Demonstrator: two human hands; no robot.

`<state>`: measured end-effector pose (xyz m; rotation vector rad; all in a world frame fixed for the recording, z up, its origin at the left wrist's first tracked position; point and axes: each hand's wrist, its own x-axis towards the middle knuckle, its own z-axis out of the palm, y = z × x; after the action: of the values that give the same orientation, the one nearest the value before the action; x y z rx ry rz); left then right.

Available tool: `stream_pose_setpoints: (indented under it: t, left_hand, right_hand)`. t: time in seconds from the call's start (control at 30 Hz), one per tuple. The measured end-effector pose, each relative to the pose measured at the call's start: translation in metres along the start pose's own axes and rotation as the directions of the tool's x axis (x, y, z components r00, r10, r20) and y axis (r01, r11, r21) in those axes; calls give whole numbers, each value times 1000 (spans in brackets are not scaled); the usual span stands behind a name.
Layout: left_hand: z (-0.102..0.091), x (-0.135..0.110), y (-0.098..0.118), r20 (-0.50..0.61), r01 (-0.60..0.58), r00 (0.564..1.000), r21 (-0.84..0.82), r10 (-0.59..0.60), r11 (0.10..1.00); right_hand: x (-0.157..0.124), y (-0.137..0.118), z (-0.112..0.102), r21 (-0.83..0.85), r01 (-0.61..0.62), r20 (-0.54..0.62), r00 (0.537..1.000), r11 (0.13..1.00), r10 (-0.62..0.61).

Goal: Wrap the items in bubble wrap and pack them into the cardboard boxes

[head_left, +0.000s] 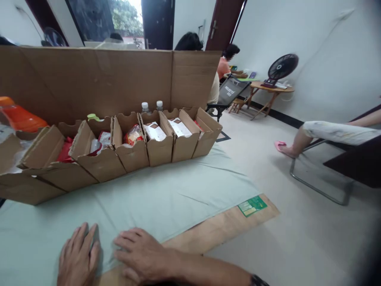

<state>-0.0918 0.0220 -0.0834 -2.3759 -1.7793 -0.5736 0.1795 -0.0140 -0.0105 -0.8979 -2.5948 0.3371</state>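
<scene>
My left hand (77, 258) lies flat, fingers stretched out, on the pale green cloth (166, 198) near the table's front edge. Right beside it rests my right hand (143, 254), palm down with fingers spread, also on the cloth and holding nothing. Farther back stands a row of open cardboard bins (133, 153) with packaged goods inside: red packets at the left, a snack bag (133, 135) in the middle, white boxes (154, 131) toward the right. Both hands are well short of the bins.
A tall cardboard wall (104, 79) backs the bins; two bottle tops (151, 106) show behind them. The wooden table edge (226, 226) carries a green label (252, 205). At the right a seated person's leg (321, 133), a fan (282, 66) on a small table, and other people farther off.
</scene>
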Motion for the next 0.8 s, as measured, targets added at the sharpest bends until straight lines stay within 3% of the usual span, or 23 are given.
stream_pose_setpoints:
  t: [0.1,0.2,0.3,0.37,0.47,0.63,0.73,0.8]
  left_hand:
    - [9,7,18,1,-34,999,-55,34,998]
    - [13,33,45,-49,-123,992,-165,116,979]
    - [18,63,82,-111,-209,976,-243,187,947]
    - [24,76,104,-112,-278,960,-242,258,930]
    - [34,79,123,-86,-348,937,-168,338,922]
    - [38,71,123,-119,-384,920,-92,373,919]
    - [35,71,124,-137,-399,912,-71,387,914]
    - [34,72,125,-144,-410,906,-60,398,910]
  right_hand:
    - [-62,8,-26,263,-92,51,995,960,81]
    - [-112,20,-53,472,-289,36,950,833,310]
    - [-147,43,-91,457,-510,-48,804,729,593]
    - [-161,65,-121,396,-579,-172,716,713,677]
    - [-168,105,-170,275,-597,-390,647,754,655]
    - [-150,170,-241,-46,-687,-652,571,726,499]
    - [-132,202,-272,-212,-743,-671,583,634,459]
    - [-121,219,-287,-305,-763,-592,620,569,514]
